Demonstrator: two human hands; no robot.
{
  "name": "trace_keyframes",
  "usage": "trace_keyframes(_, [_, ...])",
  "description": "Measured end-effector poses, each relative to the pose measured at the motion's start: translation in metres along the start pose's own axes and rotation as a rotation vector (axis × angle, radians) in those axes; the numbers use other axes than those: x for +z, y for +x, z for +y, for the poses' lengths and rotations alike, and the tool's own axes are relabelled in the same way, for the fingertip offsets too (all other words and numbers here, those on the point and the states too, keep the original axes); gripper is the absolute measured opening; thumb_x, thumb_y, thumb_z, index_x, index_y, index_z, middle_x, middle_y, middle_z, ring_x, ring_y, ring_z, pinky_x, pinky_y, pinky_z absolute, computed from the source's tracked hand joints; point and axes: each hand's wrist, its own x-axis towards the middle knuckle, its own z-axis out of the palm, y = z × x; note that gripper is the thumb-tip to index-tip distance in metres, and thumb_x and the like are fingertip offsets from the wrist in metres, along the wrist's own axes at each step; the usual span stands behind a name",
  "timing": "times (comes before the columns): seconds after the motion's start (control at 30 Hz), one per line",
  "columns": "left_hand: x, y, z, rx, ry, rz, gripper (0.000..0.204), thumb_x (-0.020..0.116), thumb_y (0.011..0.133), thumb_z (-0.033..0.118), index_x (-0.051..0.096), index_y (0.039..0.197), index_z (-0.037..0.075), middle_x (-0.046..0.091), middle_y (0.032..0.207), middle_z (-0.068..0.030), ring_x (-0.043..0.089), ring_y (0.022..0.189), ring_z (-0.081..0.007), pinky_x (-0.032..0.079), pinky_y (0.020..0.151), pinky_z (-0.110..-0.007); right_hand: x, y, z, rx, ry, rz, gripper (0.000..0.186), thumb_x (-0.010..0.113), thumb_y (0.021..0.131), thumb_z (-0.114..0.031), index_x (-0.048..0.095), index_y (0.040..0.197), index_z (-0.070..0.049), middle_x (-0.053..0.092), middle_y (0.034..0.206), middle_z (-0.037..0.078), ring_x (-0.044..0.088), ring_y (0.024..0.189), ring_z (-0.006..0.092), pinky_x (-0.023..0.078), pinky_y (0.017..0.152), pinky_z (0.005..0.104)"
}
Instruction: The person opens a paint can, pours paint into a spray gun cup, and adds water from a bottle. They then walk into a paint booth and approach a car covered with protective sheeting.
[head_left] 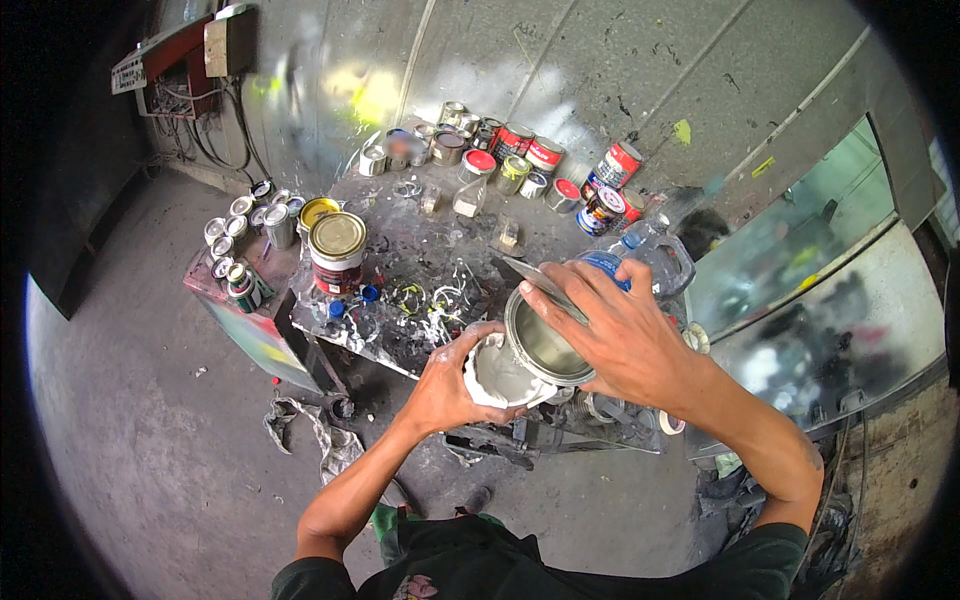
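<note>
My left hand (445, 385) grips a white cup (492, 370) with grey-white material inside and a thickly coated, uneven rim. Just right of it, my right hand (625, 340) holds an open metal can (545, 350), tipped toward the cup, its rim touching or very close to the cup's. The same hand's fingers press on a flat grey metal piece (530, 275) above the can's mouth; whether it is a lid or a blade I cannot tell. Behind this hand stands a clear plastic jug (663, 258) with a blue label.
A paint-stained workbench (385, 295) carries a large lidded can (336, 240), blue caps (340, 308), several paint cans (478, 163) along the back and small cans (240, 207) at left. A switch box (175, 85) hangs on the wall. Crumpled paper (335, 440) lies on the floor.
</note>
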Motion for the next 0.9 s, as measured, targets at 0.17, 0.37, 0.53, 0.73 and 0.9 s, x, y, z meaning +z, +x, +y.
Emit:
trace_keyframes(0.17, [-0.0002, -0.0001, 0.0008, 0.004, 0.005, 0.005, 0.087, 0.088, 0.048, 0.028, 0.054, 0.125, 0.006, 0.068, 0.107, -0.0141, 0.066, 0.099, -0.0255, 0.05, 0.092, -0.037, -0.0004, 0.0005, -0.0002, 0.002, 0.0, -0.007, 0.105, 0.086, 0.057, -0.03, 0.037, 0.146, -0.006, 0.044, 0.138, 0.018, 0.045, 0.122, 0.0291, 0.032, 0.094, 0.0505])
trace_keyframes(0.37, [-0.0007, -0.001, -0.0016, -0.017, -0.011, -0.01, 0.088, 0.088, 0.048, 0.027, 0.054, 0.126, 0.006, 0.067, 0.109, -0.0147, 0.066, 0.101, -0.0251, 0.05, 0.092, -0.037, -0.0004, 0.0004, -0.001, -0.002, -0.009, 0.001, 0.103, 0.086, 0.057, -0.029, 0.037, 0.145, -0.006, 0.044, 0.137, 0.018, 0.046, 0.121, 0.0288, 0.032, 0.094, 0.0501])
trace_keyframes(0.53, [-0.0019, -0.0021, -0.0011, -0.022, -0.012, -0.017, 0.088, 0.089, 0.049, 0.027, 0.053, 0.126, 0.005, 0.066, 0.108, -0.0124, 0.065, 0.1, -0.0232, 0.05, 0.091, -0.037, -0.0016, 0.0014, -0.0022, -0.006, -0.029, 0.003, 0.104, 0.087, 0.056, -0.03, 0.038, 0.145, -0.006, 0.045, 0.137, 0.018, 0.046, 0.12, 0.0285, 0.032, 0.093, 0.0495])
trace_keyframes(0.73, [-0.0016, -0.0038, -0.0037, -0.007, -0.009, -0.014, 0.088, 0.09, 0.049, 0.027, 0.053, 0.126, 0.004, 0.066, 0.107, -0.0112, 0.064, 0.098, -0.0211, 0.049, 0.09, -0.036, -0.0006, 0.0012, -0.0038, -0.005, -0.04, 0.007, 0.105, 0.087, 0.055, -0.031, 0.038, 0.145, -0.006, 0.046, 0.137, 0.018, 0.046, 0.121, 0.0281, 0.032, 0.093, 0.0491])
trace_keyframes(0.9, [-0.0024, -0.0051, -0.0024, -0.007, -0.012, -0.009, 0.091, 0.087, 0.046, 0.026, 0.052, 0.128, 0.005, 0.068, 0.107, -0.0148, 0.066, 0.101, -0.025, 0.05, 0.092, -0.037, -0.0012, 0.001, -0.005, -0.009, -0.041, 0.015, 0.102, 0.085, 0.057, -0.03, 0.039, 0.145, -0.006, 0.046, 0.137, 0.017, 0.046, 0.121, 0.028, 0.032, 0.094, 0.0494])
